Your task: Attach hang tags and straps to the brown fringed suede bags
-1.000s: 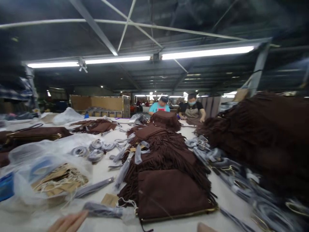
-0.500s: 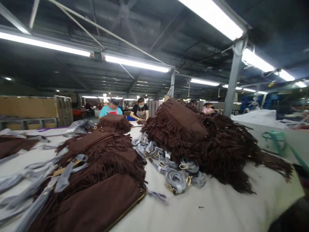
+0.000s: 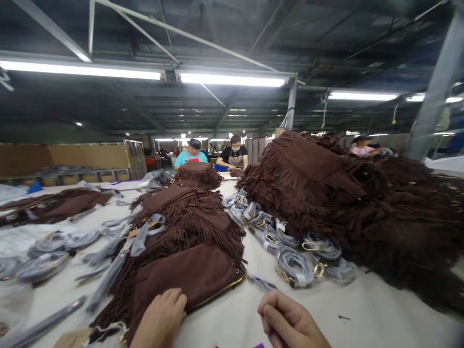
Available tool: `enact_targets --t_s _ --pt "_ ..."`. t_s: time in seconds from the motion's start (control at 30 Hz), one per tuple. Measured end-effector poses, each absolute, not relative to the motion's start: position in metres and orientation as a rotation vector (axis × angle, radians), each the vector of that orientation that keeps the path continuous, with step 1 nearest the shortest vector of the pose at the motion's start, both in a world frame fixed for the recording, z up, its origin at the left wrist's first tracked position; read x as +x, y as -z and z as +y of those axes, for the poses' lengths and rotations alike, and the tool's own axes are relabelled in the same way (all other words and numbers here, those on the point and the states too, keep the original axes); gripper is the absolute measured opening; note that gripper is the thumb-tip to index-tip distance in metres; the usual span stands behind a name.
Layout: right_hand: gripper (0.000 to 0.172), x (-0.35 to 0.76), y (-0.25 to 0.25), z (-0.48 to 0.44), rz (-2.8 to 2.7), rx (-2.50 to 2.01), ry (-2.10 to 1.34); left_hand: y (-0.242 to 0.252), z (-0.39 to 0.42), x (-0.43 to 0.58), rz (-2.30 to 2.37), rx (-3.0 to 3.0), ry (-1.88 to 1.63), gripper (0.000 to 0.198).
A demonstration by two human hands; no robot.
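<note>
The left hand lay with bent fingers on the near corner of a flat brown suede bag; whether it gripped the nap could not be told. The bag was soft and rectangular with a gold-toned edge, and it topped a row of fringed ones on the white cloth counter. The right hand rested beside it, curled into a loose fist. Coiled straps in grey film lay near a shaggy heap of fringed bags.
</note>
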State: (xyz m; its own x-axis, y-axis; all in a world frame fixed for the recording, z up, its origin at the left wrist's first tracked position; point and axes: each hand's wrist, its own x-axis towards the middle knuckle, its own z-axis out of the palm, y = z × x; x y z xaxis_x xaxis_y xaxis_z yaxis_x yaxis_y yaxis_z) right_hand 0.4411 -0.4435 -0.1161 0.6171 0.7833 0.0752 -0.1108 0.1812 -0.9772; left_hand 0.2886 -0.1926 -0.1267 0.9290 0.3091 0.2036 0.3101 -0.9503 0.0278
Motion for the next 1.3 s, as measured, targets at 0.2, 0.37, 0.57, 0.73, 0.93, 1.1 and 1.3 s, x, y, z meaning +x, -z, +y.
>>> enact_targets --t_s 0.2,0.37,0.57,0.73,0.93,1.1,1.3 --pt "0.038 0.449 0.1 -0.426 -1.033 -1.524 -0.594 0.088 -0.178 0.3 -0.678 -3.14 0.27 0.025" --pt "0.021 0.436 0.076 -0.382 -1.509 -1.617 -0.335 0.075 -0.161 0.302 -0.719 -3.178 0.427 0.026" --pt "0.015 0.43 0.078 -0.303 -1.774 -1.76 -0.43 0.063 -0.152 0.3 -0.684 -3.242 0.568 0.027" --pt "0.027 0.451 0.101 -0.274 -1.581 -1.62 -0.61 0.066 -0.15 0.273 -0.575 -3.335 0.586 0.028" --pt "0.022 0.462 0.107 -0.282 -1.325 -1.504 -0.821 0.103 -0.138 0.25 -0.839 -3.304 0.513 0.047" --pt "0.02 0.443 0.107 -0.272 -1.425 -1.483 -0.807 0.11 -0.117 0.263 -1.151 -3.536 1.004 0.013" --pt "0.037 0.412 0.139 -0.223 -1.067 -1.302 -1.116 0.12 -0.101 0.269 -1.423 -3.718 1.321 0.017"
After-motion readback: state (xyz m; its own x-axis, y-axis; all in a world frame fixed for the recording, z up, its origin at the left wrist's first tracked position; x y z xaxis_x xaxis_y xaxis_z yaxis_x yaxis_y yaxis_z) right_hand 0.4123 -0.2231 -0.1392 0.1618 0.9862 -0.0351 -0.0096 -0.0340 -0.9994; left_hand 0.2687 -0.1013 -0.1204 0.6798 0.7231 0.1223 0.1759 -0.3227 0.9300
